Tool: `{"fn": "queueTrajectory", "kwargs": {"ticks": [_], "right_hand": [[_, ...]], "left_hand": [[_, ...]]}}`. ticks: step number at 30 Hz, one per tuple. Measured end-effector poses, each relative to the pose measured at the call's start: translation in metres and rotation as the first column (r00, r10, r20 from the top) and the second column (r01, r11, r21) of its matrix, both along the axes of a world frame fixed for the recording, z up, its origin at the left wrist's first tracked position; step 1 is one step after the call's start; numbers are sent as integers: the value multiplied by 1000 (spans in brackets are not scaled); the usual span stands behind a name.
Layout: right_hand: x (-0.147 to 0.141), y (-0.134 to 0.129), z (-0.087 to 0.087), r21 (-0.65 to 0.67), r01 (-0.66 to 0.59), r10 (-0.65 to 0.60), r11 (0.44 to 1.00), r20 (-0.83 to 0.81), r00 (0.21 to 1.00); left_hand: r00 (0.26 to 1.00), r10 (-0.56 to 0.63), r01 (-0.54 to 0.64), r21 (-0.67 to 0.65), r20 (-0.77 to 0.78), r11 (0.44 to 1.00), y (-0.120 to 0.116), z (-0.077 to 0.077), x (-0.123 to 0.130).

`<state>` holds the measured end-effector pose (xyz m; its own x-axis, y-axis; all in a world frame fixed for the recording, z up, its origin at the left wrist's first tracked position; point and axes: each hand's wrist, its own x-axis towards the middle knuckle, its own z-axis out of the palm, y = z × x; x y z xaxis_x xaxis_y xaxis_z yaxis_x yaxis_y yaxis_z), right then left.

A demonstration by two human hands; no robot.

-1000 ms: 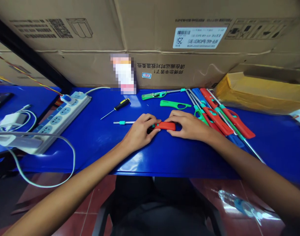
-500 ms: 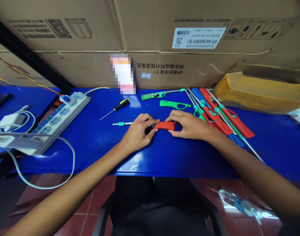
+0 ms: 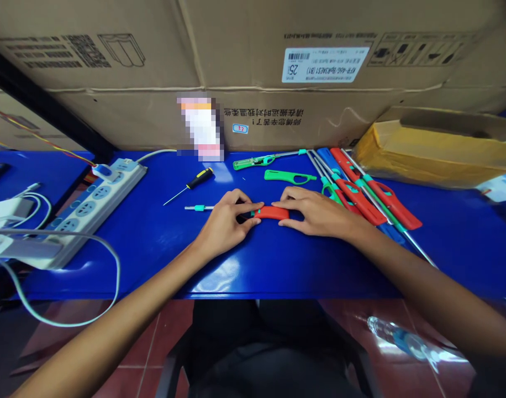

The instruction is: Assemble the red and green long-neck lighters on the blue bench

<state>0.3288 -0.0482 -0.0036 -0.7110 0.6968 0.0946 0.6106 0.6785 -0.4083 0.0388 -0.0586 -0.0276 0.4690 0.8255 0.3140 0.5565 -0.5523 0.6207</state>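
Note:
A red plastic lighter handle [image 3: 272, 213] lies low over the blue tabletop, held lengthwise between my two hands. My left hand [image 3: 223, 218] grips its left end, where a dark part and a teal bit show among the fingers. My right hand [image 3: 315, 214] presses its fingertips on the right end. The fingers hide part of the handle. To the left of my left hand lies a thin metal rod with a teal collar [image 3: 199, 208]. Just beyond my hands are a green lighter handle [image 3: 289, 176] and a yellow-and-black screwdriver [image 3: 199, 178].
Red and green long lighters [image 3: 360, 199] lie in a heap at the right of the blue table [image 3: 278, 271]. A white power strip [image 3: 98, 207] and cables sit at left. Cardboard boxes [image 3: 278, 61] stand behind, with a yellow padded envelope [image 3: 437, 149] at right.
The whole scene has shifted slightly left and down in view. Both hands still hold the red handle, with my right fingers lying a little flatter along it.

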Motion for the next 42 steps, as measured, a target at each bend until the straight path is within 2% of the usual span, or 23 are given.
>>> {"fn": "queueTrajectory", "kwargs": {"ticks": [6, 13, 20, 22, 31, 42], "right_hand": [[-11, -15, 9, 189, -30, -14, 982, 228, 974], [-13, -14, 9, 155, -5, -25, 988, 196, 980], [-21, -24, 9, 328, -31, -92, 944, 352, 932], [-24, -26, 9, 338, -32, -104, 941, 377, 920], [-18, -16, 6, 221, 14, -74, 975, 265, 961], [-15, -14, 6, 248, 25, -78, 969, 207, 975]], "left_hand": [[999, 27, -29, -65, -20, 997, 2, 6, 3], [997, 37, -42, -79, -61, 996, 6, 13, 6], [998, 23, -28, -80, -65, 996, 11, 8, 2], [998, -1, -3, -74, -56, 997, 13, 7, 0], [998, -50, 51, 23, -35, 998, 13, 1, -3], [994, -99, 108, 198, -56, 974, 13, -8, -6]]}}
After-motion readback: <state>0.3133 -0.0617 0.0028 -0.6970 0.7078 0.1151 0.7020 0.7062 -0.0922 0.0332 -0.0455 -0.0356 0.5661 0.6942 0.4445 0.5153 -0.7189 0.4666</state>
